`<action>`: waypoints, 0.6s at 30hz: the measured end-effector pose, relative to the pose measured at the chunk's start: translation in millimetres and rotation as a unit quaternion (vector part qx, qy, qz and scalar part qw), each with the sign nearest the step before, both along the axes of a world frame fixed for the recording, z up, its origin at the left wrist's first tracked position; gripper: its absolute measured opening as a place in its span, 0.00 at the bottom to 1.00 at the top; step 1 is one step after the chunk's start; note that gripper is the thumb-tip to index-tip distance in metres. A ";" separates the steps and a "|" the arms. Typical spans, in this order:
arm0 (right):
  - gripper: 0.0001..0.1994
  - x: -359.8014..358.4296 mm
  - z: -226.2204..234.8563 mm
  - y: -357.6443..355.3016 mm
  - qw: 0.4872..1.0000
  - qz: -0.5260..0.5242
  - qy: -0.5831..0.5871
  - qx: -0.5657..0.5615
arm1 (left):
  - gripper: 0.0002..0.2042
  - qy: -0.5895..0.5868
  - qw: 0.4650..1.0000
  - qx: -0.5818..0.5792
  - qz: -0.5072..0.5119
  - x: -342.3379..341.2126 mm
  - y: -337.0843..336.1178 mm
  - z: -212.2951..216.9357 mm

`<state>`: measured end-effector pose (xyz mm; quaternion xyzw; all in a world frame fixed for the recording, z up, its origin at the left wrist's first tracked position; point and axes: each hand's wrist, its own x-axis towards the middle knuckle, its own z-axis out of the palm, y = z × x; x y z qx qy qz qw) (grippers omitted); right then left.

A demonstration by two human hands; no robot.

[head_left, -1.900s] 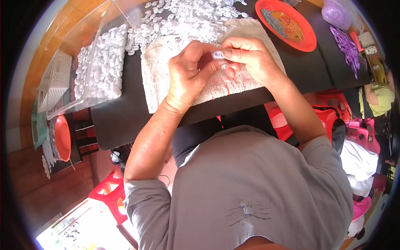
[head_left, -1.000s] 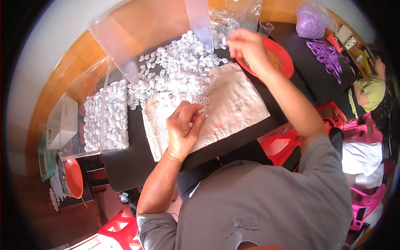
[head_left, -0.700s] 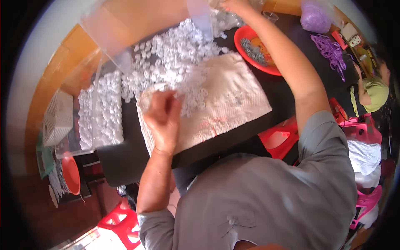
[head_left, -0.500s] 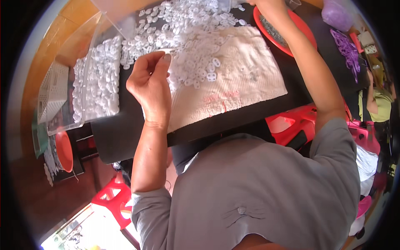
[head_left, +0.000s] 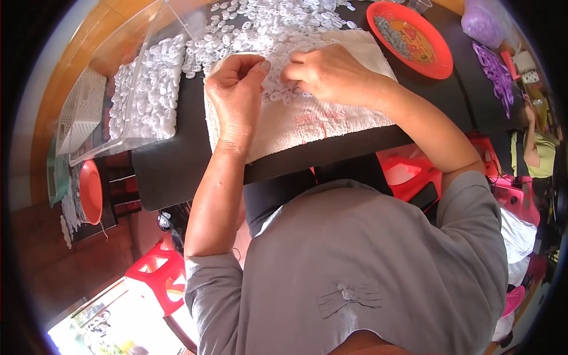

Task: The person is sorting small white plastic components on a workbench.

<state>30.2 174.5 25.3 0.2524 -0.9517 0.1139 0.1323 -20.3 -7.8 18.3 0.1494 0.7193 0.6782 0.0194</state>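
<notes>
Small white plastic oval pieces with two holes (head_left: pixel 278 93) lie heaped on a cream towel (head_left: pixel 349 121) and spread beyond its far edge. Over the towel's left part, my left hand (head_left: pixel 234 97) is closed in a pinch, thumb against the bent forefinger; whatever it holds is too small to make out. Just right of it, my right hand (head_left: pixel 337 74) hovers low over the pieces with its fingers curled and drawn together. Its fingertips point toward my left hand, and what they grip, if anything, is hidden.
At the far right sits a red oval plate (head_left: pixel 439 68) with small grey metal bits. A clear plastic bin (head_left: pixel 127 142) of white pieces stands left. Purple strapping (head_left: pixel 494 74) and a purple bag (head_left: pixel 482 22) lie right. Red stools (head_left: pixel 157 266) are below; another person (head_left: pixel 538 154) is at right.
My right hand has come back from the red plate to the towel, beside my left hand. My left hand has shifted slightly right and up, still pinched. The plate's contents are now uncovered.
</notes>
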 end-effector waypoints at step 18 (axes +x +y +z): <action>0.03 24.2 2.2 1.6 0.831 -0.025 -0.140 -0.538 | 0.08 -0.174 0.949 0.100 -0.242 1.9 0.7 4.6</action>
